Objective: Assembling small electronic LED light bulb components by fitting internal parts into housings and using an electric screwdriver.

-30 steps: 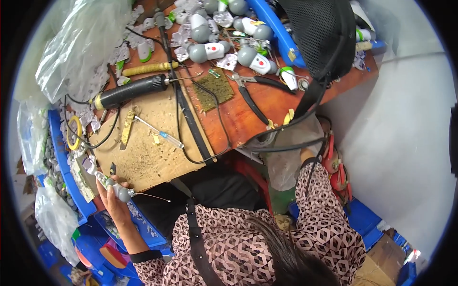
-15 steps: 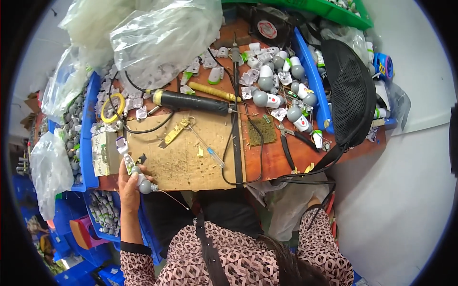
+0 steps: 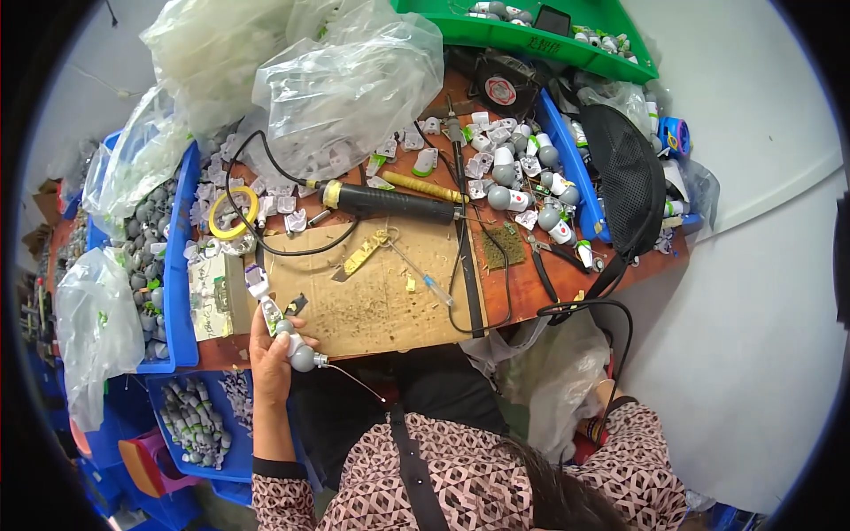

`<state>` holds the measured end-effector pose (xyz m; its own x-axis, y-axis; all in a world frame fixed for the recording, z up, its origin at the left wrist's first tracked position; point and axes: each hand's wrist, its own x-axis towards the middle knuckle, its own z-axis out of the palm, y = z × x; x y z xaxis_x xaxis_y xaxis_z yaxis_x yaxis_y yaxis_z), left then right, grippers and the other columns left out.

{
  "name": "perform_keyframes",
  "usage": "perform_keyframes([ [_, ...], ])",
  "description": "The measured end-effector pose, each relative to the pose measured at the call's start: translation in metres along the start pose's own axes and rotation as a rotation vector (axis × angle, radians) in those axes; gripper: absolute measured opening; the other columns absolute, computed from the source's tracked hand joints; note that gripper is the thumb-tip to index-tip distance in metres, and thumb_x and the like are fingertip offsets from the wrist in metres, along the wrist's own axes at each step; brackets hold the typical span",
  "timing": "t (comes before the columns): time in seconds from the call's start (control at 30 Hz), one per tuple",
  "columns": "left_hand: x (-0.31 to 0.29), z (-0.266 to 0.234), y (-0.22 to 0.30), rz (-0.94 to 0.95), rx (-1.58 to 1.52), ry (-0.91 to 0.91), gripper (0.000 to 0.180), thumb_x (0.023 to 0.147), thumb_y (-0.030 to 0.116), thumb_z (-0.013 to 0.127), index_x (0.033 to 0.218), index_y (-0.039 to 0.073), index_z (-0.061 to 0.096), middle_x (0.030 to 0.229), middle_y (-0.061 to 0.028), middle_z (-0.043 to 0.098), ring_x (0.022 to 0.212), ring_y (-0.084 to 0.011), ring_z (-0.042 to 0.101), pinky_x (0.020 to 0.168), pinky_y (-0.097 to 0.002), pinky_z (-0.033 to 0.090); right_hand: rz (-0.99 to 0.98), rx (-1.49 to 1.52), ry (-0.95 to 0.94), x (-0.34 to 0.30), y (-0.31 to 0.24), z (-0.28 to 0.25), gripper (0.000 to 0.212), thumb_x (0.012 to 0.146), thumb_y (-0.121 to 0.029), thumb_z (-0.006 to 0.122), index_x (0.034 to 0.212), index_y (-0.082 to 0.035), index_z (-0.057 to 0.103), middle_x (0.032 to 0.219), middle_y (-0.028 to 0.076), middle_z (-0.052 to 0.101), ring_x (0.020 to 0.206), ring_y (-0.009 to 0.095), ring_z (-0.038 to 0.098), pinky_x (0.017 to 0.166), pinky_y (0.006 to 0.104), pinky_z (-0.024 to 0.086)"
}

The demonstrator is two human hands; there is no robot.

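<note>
My left hand [image 3: 271,361] is closed around a white and grey plastic device [image 3: 303,357] with a rounded grey part and green bits, just over the table's near left edge. A thin wire runs from its lower end toward my lap. Beyond the fingers, its white tip with a purple patch [image 3: 258,281] points away from me. Low on the right, beside a clear plastic bag [image 3: 553,403], only part of my right hand [image 3: 607,395] shows; its fingers are hidden. A stained cardboard sheet [image 3: 354,305] lies beside my left hand.
On the cardboard lies a black electric screwdriver [image 3: 390,203]. Cutting pliers [image 3: 542,265], a brown sponge [image 3: 503,246] and several grey-white devices [image 3: 509,198] are farther right. Blue bins [image 3: 184,265] flank the table; a black mesh case [image 3: 625,181] leans on the right one. Loose cables loop across the table.
The head view has tilted and shifted, so the table appears turned. My left hand still grips the same device. A little more of my right hand shows beside the plastic bag.
</note>
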<state>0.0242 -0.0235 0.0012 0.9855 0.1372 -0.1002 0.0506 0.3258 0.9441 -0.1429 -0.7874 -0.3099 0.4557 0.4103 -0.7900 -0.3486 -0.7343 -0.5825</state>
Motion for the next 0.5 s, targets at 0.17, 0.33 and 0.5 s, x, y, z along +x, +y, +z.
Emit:
perform_keyframes([
  [0.17, -0.008, -0.01, 0.001, 0.002, -0.053, -0.003, 0.065, 0.082, 0.014, 0.059, 0.138, 0.006, 0.027, 0.1, -0.015, 0.057, 0.075, -0.0247, 0.064, 0.068, -0.0347, 0.055, 0.245, -0.412, -0.21, -0.044, -0.149, -0.092, 0.029, 0.078, -0.021, 0.067, 0.102, -0.005, 0.064, 0.091, 0.007, 0.063, 0.081, 0.016, 0.059, 0.069, 0.0312, 0.051],
  [0.33, 0.004, -0.009, -0.003, 0.012, -0.164, -0.047, 0.067, 0.081, 0.013, 0.061, 0.138, 0.005, 0.026, 0.102, -0.0154, 0.055, 0.082, -0.0239, 0.062, 0.073, -0.0381, 0.055, -0.04, 0.054, 1.21, -0.194, -0.331, -0.164, 0.021, 0.084, -0.009, 0.054, 0.105, -0.008, 0.055, 0.068, 0.0, 0.05, 0.06, 0.009, 0.048, 0.054, 0.0248, 0.04],
  [0.5, -0.003, -0.011, 0.0, 0.021, -0.195, -0.074, 0.066, 0.081, 0.011, 0.06, 0.138, 0.006, 0.026, 0.102, -0.0167, 0.057, 0.082, -0.0258, 0.064, 0.074, -0.0376, 0.054, -0.573, -0.244, 0.917, -0.152, -0.62, -0.117, 0.028, 0.081, -0.005, 0.053, 0.11, -0.005, 0.055, 0.093, -0.002, 0.05, 0.076, 0.007, 0.046, 0.069, 0.0205, 0.041],
])
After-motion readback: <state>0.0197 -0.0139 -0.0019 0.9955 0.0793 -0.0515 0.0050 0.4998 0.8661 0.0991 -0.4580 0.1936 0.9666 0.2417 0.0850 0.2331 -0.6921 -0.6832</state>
